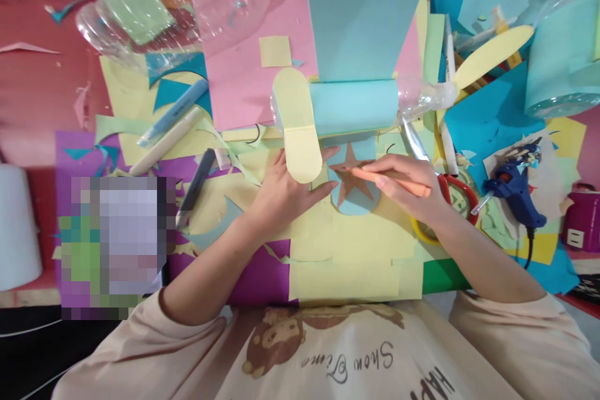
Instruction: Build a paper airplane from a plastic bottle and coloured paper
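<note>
My right hand [410,184] grips an orange marker [391,179], its tip on an orange-brown star [352,186] coloured on a round light blue paper piece [342,201]. With fingers spread, my left hand [285,197] lies to the left, its thumb and a fingertip near the paper's edge. A pale yellow rounded strip [302,153] hides part of that hand. This strip belongs to a plastic bottle model wrapped in light blue paper [354,106], lying just beyond my hands. Pale yellow sheets [356,269] lie under the round piece.
Scissors with red and yellow handles [459,194] lie beside my right wrist. Farther right rests a blue glue gun [515,190]. Markers, including a blue one [173,112], and paper scraps lie at left. Clear plastic bottles [225,6] lie at the back; a wrapped bottle [565,56] stands right.
</note>
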A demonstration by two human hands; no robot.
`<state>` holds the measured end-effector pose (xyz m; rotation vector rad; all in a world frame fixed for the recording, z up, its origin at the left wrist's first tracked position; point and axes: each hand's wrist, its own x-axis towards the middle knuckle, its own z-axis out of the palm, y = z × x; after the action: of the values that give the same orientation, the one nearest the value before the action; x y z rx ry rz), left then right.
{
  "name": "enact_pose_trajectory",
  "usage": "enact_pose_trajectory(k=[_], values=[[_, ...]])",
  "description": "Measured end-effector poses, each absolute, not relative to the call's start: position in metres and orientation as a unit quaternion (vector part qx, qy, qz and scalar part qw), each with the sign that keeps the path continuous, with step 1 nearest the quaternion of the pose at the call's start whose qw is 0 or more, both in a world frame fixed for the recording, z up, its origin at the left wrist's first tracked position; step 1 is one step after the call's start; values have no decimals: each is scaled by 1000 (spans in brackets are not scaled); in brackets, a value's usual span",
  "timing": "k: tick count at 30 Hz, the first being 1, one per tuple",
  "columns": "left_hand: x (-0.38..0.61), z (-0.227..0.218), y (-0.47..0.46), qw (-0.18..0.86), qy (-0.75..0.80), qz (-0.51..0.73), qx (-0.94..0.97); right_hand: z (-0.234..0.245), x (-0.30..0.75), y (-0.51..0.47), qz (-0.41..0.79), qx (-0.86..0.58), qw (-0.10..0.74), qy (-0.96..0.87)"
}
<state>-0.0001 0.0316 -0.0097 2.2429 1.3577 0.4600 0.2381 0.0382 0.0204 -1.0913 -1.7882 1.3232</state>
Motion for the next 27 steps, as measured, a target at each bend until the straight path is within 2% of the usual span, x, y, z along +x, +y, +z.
enact_pose_trajectory(k=[7, 12, 15, 20, 27], values=[[-1, -10, 30, 227, 497, 174, 819, 13, 241, 32, 367, -467, 467, -655], [1, -11, 29, 237, 529, 190, 792, 4, 238, 36, 343, -442, 574, -598], [2, -9, 30, 242, 535, 209, 782, 3, 239, 38, 312, -448, 574, -611], [1, -6, 32, 226, 564, 226, 761, 3, 240, 38, 263, -508, 524, -632], [-7, -9, 35, 91, 616, 307, 720, 9, 239, 47, 227, -486, 546, -644]])
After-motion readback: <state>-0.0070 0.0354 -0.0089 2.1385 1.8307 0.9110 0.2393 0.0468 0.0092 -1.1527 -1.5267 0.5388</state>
